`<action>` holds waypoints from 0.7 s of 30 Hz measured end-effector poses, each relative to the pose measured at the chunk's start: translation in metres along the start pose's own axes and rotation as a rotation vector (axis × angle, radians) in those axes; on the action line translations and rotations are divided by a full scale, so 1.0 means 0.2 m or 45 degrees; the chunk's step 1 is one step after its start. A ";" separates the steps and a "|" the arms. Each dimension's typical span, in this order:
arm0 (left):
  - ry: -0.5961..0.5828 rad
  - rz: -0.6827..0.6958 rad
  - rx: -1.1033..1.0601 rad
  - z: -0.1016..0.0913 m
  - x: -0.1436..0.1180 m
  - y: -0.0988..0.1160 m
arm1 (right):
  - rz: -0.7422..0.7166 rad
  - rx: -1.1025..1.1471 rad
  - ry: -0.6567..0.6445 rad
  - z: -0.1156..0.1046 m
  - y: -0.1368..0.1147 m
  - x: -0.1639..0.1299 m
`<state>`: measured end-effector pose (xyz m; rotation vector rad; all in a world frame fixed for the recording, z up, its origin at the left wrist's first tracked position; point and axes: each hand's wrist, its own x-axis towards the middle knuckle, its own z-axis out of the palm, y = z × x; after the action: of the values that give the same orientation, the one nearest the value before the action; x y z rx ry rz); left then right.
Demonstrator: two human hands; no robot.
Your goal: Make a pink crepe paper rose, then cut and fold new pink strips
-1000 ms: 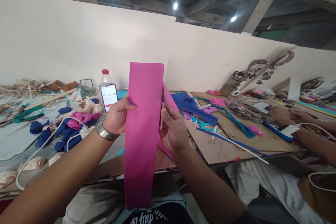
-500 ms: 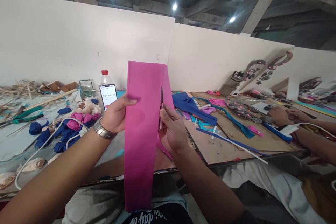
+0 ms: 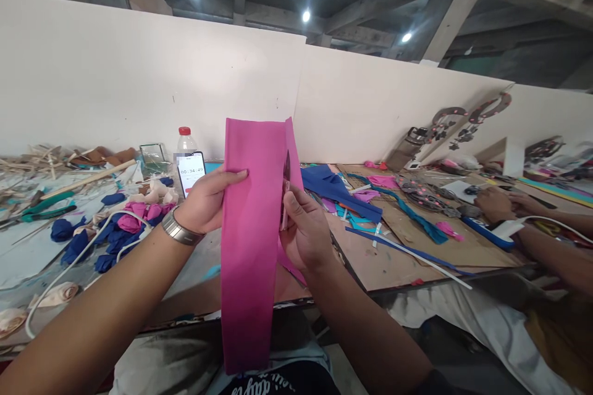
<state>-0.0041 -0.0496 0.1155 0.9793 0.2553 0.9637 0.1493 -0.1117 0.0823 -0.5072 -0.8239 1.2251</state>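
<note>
A long strip of pink fabric [image 3: 248, 247] hangs upright in front of me, above the table edge. My left hand [image 3: 206, 200] pinches its left edge with the thumb across the cloth. My right hand [image 3: 303, 231] grips small scissors [image 3: 285, 188] whose blades point up along the strip's right edge, where a narrow pink band is parted from the main piece. A metal watch sits on my left wrist.
A phone [image 3: 191, 171] showing a timer and a red-capped bottle [image 3: 185, 139] stand behind my left hand. Blue, pink and cream fabric pieces [image 3: 111, 228], a white cable and green pliers lie left. Blue cloth [image 3: 333, 185] and cardboard lie right. Another person's hands [image 3: 498, 203] work at far right.
The scissors have worked a little higher along the strip's right edge, and the cut band has spread further from the main piece. My left thumb has slid further across the cloth.
</note>
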 end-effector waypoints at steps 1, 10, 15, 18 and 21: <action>0.000 -0.003 -0.002 0.00 0.00 0.00 | 0.008 0.002 0.005 0.00 0.00 0.00; -0.037 -0.034 0.006 0.00 0.00 0.00 | -0.018 -0.085 0.047 -0.02 0.00 0.01; -0.076 -0.052 0.023 0.02 0.00 0.03 | -0.018 -0.151 0.029 -0.03 -0.02 0.01; -0.039 0.012 0.104 0.05 0.01 0.05 | -0.010 -0.162 0.008 -0.04 -0.04 0.00; 0.010 0.086 0.250 0.07 0.03 0.06 | -0.001 -0.133 -0.011 -0.04 -0.05 -0.01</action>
<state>0.0002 -0.0511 0.1352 1.1695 0.3300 1.0176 0.1613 -0.1162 0.0852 -0.5871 -0.8985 1.1886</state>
